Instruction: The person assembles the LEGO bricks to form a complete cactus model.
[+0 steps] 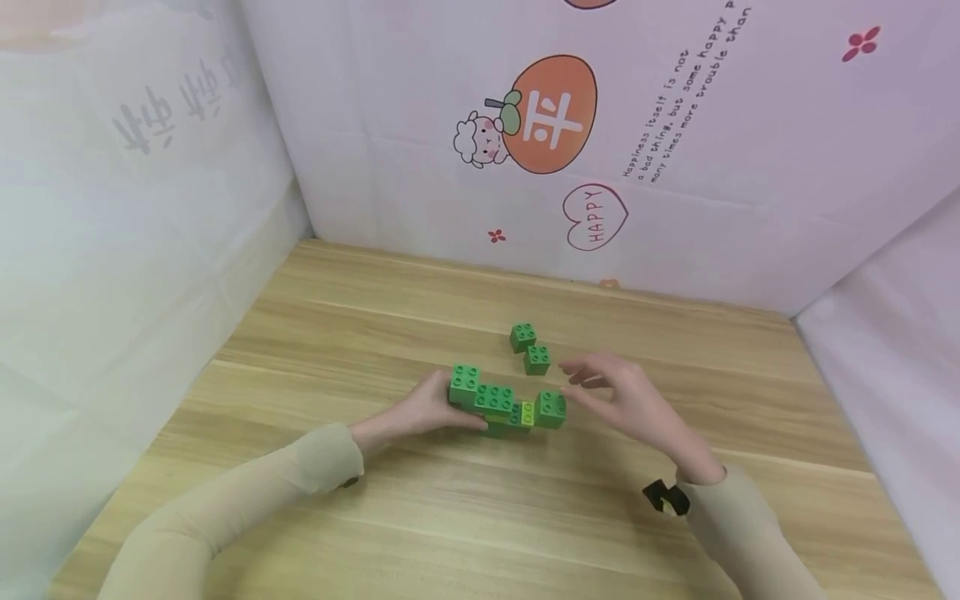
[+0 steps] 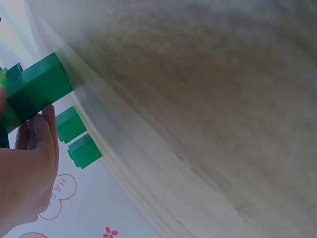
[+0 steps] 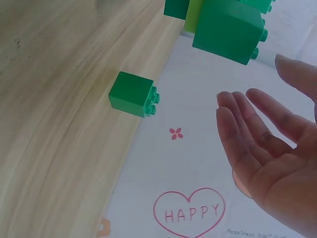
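My left hand (image 1: 427,407) grips a joined row of toy building blocks (image 1: 493,400), thumb on the near side. Green blocks in light and dark shades make up the row, with a thin lime piece (image 1: 527,413) near its right end. At that end sits a green two-by-two block (image 1: 551,409). Just right of it is my right hand (image 1: 618,392), fingers spread and bent a little, holding nothing. The right wrist view shows a gap between this hand (image 3: 272,144) and the end block (image 3: 228,30). In the left wrist view the left fingers (image 2: 48,129) touch the blocks from below.
Two loose green blocks stand behind the row on the wooden table (image 1: 420,517), one block (image 1: 537,360) nearer and the other block (image 1: 522,337) farther back. Printed white cloth (image 1: 405,167) walls in the back and both sides.
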Demonstrator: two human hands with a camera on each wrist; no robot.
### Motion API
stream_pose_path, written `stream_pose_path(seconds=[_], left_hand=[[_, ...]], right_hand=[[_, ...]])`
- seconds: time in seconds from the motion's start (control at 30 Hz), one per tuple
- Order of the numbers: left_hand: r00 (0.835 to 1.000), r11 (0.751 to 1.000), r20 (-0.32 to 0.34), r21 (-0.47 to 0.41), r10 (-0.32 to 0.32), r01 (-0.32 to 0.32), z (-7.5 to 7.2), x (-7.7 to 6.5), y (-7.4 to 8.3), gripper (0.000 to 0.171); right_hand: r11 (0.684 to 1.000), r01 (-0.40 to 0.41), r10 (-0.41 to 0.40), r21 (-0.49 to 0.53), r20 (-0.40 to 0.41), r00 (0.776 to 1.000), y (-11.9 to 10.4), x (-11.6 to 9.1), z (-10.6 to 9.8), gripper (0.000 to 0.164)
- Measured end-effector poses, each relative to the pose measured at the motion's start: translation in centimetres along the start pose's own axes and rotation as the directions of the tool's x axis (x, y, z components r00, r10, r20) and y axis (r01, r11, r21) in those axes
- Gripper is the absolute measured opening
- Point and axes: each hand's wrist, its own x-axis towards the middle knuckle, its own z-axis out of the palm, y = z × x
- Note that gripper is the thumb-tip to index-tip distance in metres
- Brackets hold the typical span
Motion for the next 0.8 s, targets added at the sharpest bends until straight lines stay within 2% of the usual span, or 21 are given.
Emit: stream_pose_path(seconds=[0.2, 0.47, 0.8], left_hand=[[1.000, 1.000, 0.005, 0.005, -0.017, 0.017, -0.2, -0.3, 0.2, 0.048], [0.996, 0.997, -0.043, -0.008, -0.080, 0.080, -0.8, -1.0, 0.7, 0.060], [0.988, 0.990, -0.074, -0.058, -0.134, 0.130, -1.1, -1.4, 1.2, 0.055]], right_hand=[[0.999, -0.045, 0.045, 0.021, -0.003, 0.999, 1.0, 0.7, -0.1, 0.030], [0.994, -0.106, 0.106, 0.029, 0.022, 0.994, 2.4, 1.7, 0.3, 0.029], [0.980, -0.199, 0.196, 0.028, 0.076, 0.978, 4.7, 3.3, 1.3, 0.032]])
